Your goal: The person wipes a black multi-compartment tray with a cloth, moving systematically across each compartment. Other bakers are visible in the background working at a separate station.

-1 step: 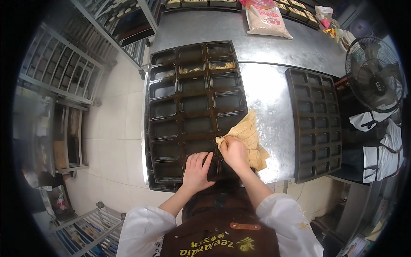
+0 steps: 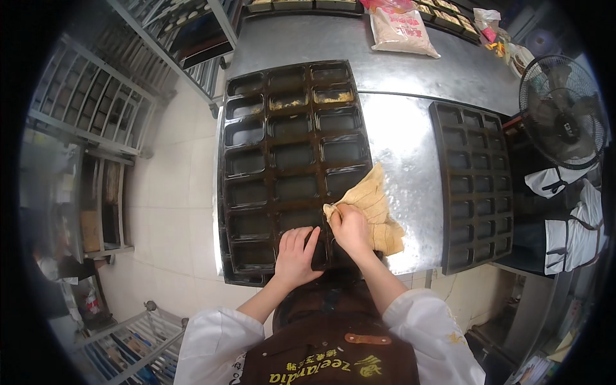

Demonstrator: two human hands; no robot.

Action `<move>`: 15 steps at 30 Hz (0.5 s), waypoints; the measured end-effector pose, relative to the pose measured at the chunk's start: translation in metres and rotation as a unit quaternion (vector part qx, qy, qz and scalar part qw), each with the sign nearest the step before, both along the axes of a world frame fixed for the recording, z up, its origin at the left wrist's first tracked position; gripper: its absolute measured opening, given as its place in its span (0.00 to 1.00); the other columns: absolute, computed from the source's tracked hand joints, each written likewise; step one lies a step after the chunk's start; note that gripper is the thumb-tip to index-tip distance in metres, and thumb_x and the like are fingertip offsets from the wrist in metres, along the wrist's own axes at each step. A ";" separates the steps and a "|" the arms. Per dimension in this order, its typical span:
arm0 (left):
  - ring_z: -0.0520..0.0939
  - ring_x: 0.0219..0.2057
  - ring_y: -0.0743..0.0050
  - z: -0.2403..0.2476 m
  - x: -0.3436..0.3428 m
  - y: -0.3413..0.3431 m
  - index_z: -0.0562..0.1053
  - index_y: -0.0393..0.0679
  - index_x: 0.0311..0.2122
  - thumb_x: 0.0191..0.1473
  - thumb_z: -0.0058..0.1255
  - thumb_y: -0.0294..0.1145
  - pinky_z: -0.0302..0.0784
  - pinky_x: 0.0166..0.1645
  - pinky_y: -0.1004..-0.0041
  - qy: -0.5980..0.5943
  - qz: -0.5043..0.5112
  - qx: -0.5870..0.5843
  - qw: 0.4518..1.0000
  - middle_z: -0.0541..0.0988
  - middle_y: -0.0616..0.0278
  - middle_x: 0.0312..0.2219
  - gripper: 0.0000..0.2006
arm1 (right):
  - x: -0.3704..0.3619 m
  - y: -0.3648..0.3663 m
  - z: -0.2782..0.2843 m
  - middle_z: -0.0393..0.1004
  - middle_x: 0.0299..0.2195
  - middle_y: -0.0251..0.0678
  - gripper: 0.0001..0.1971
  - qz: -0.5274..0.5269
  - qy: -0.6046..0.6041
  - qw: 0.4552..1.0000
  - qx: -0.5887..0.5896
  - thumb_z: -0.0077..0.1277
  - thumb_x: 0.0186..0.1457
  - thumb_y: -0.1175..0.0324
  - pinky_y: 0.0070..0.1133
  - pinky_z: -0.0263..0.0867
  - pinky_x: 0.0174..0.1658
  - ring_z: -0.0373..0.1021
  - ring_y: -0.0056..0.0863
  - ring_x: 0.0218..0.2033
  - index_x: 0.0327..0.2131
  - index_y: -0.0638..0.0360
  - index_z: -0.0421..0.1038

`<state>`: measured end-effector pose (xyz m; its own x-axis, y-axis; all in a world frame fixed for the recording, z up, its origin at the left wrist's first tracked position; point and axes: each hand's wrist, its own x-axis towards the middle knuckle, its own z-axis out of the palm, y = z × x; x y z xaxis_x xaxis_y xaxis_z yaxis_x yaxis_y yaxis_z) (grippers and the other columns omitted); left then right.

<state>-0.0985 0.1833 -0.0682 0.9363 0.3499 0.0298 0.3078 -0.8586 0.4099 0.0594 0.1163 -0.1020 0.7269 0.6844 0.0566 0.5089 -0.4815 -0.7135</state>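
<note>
A large dark baking tray (image 2: 269, 156) with rows of rectangular moulds lies in front of me, over another dark tray whose edge shows beneath. Golden-brown crumbs (image 2: 333, 97) sit in moulds of its second row from the far end. My left hand (image 2: 298, 256) rests on the tray's near end, fingers stretched out and holding nothing. Just right of it, my right hand (image 2: 350, 229) is closed round a bunched tan cloth (image 2: 378, 212) at the tray's right side. The cloth's loose part hangs over the rim onto the metal table. Part of the near right mould is hidden behind my hands.
A second moulded tray (image 2: 468, 186) lies at the right of the metal table (image 2: 401, 141). Behind it stands a black fan (image 2: 564, 119). A bag of pinkish contents (image 2: 401, 33) and filled trays are at the back. Wheeled racks (image 2: 96, 96) stand to the left.
</note>
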 end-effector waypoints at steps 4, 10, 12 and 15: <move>0.64 0.51 0.55 -0.006 0.000 -0.003 0.61 0.41 0.54 0.25 0.66 0.43 0.55 0.57 0.56 -0.008 0.002 0.000 1.000 0.64 0.54 0.47 0.46 | -0.014 -0.003 -0.005 0.71 0.28 0.45 0.06 -0.001 -0.048 0.998 0.038 0.49 0.47 0.71 0.35 0.63 0.38 0.67 0.44 0.33 0.28 0.63 0.71; 0.64 0.51 0.55 -0.006 0.001 -0.001 0.60 0.41 0.55 0.26 0.66 0.44 0.55 0.57 0.57 -0.007 0.000 0.007 1.000 0.64 0.55 0.48 0.46 | 0.020 -0.047 0.013 0.70 0.31 0.42 0.09 0.226 0.062 0.966 0.107 0.50 0.48 0.70 0.27 0.63 0.40 0.67 0.38 0.34 0.36 0.58 0.71; 0.64 0.51 0.55 -0.006 0.000 -0.001 0.60 0.41 0.55 0.25 0.66 0.44 0.55 0.57 0.57 -0.011 0.001 0.005 1.000 0.64 0.55 0.48 0.47 | 0.034 -0.074 0.010 0.70 0.32 0.43 0.09 0.080 0.201 0.964 0.155 0.49 0.52 0.68 0.24 0.64 0.38 0.68 0.34 0.33 0.37 0.58 0.70; 0.64 0.51 0.55 -0.007 0.000 -0.006 0.60 0.42 0.55 0.25 0.67 0.44 0.56 0.57 0.57 -0.026 0.008 0.008 1.000 0.64 0.55 0.48 0.47 | 0.043 -0.076 0.015 0.71 0.32 0.43 0.09 -0.064 0.321 0.918 0.224 0.46 0.56 0.66 0.21 0.64 0.35 0.69 0.29 0.32 0.38 0.59 0.69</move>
